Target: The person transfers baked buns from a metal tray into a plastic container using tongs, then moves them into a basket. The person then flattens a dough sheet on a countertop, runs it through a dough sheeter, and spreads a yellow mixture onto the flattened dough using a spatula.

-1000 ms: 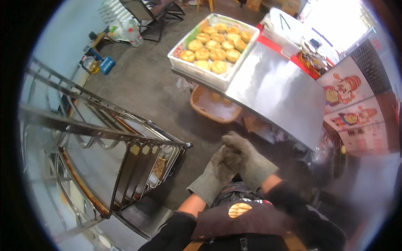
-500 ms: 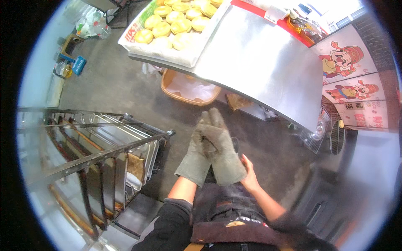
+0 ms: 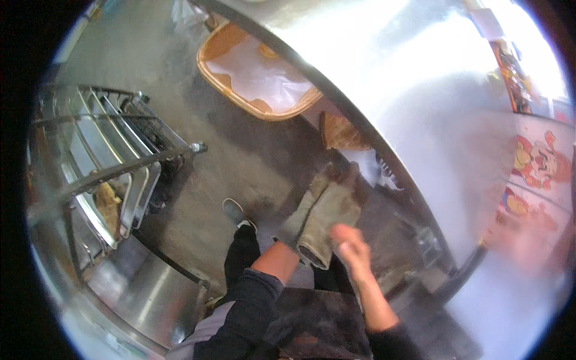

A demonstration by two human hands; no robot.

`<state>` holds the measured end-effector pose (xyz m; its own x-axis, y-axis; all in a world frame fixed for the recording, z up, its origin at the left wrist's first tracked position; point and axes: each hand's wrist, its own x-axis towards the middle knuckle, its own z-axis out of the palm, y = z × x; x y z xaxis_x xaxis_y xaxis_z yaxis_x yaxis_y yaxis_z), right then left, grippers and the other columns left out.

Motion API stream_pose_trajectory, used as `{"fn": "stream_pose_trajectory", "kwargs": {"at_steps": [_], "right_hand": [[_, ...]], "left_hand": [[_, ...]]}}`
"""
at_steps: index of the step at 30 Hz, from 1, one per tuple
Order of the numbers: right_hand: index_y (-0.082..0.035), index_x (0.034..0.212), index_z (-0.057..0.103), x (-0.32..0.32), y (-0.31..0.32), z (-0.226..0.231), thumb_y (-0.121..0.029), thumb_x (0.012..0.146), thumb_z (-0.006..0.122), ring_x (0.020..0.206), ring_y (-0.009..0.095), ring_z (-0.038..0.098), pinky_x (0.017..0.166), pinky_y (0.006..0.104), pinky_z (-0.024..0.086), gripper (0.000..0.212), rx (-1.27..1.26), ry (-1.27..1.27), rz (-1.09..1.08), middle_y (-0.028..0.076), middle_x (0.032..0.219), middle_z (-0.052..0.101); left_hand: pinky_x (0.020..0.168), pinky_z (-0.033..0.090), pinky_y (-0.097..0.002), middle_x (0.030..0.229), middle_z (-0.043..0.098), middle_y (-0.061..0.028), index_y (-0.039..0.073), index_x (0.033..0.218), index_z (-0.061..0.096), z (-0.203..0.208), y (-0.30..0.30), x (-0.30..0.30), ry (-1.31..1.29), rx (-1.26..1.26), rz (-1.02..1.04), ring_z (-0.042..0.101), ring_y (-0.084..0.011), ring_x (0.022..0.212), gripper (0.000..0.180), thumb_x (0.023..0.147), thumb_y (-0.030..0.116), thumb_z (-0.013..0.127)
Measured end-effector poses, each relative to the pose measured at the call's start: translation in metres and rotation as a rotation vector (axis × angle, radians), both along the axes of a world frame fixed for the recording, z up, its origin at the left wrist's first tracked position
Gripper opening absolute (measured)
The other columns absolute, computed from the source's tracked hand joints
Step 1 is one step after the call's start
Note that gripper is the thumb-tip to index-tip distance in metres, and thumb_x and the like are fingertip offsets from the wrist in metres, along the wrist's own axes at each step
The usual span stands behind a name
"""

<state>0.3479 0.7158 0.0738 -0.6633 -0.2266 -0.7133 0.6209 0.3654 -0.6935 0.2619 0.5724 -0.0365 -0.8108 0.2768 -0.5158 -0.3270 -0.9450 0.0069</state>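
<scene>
Dark concrete floor [image 3: 186,234] spreads below the left hand [image 3: 303,216], with one shoe [image 3: 234,210] planted on it just left of that hand. Farther left, a metal rack [image 3: 126,171] carries trays [image 3: 143,195]. Ahead and right of the right hand [image 3: 353,246], a shiny steel table [image 3: 402,78] has blurred clutter [image 3: 511,72] by its far edge. Ahead of both hands, a basket [image 3: 251,105] holds white paper [image 3: 267,78]; its support is hidden.

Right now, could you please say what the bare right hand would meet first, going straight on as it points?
The right hand would probably meet the loose grey glove just ahead of it, though the depth between them is unclear.
</scene>
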Motion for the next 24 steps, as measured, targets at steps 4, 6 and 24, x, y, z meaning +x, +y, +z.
{"fn": "stream_pose_trajectory", "kwargs": {"at_steps": [4,6,24], "right_hand": [[-0.005,0.137,0.06,-0.02,0.048,-0.065,-0.048,0.093,0.072,0.121,0.033,0.062,0.111,0.0458,0.045,0.063,0.183,-0.353,-0.906,0.014,0.132,0.064],[-0.006,0.137,0.061,-0.036,0.057,-0.08,-0.05,0.092,0.073,0.118,0.034,0.063,0.108,0.0478,0.048,0.064,-0.218,-0.502,-1.003,0.014,0.129,0.067],[-0.002,0.142,0.056,-0.083,-0.007,-0.203,-0.024,0.094,0.075,0.128,0.027,0.058,0.1,0.0323,0.047,0.056,0.324,0.053,-0.351,0.013,0.143,0.059]], "left_hand": [[0.116,0.04,-0.0424,0.152,0.05,-0.0156,0.003,0.152,0.042,-0.006,0.036,-0.004,0.048,-0.03,0.002,0.051,-0.029,0.137,0.057,0.108,0.039,0.049],[0.116,0.041,-0.0429,0.152,0.05,-0.016,0.003,0.153,0.041,0.003,0.042,-0.011,0.072,-0.05,-0.012,0.051,-0.0295,0.137,0.059,0.108,0.039,0.05],[0.103,0.049,-0.0428,0.147,0.053,-0.0118,0.011,0.157,0.037,0.022,-0.161,0.374,-0.673,-0.774,0.077,0.063,-0.0265,0.122,0.058,0.105,0.024,0.057]]}}
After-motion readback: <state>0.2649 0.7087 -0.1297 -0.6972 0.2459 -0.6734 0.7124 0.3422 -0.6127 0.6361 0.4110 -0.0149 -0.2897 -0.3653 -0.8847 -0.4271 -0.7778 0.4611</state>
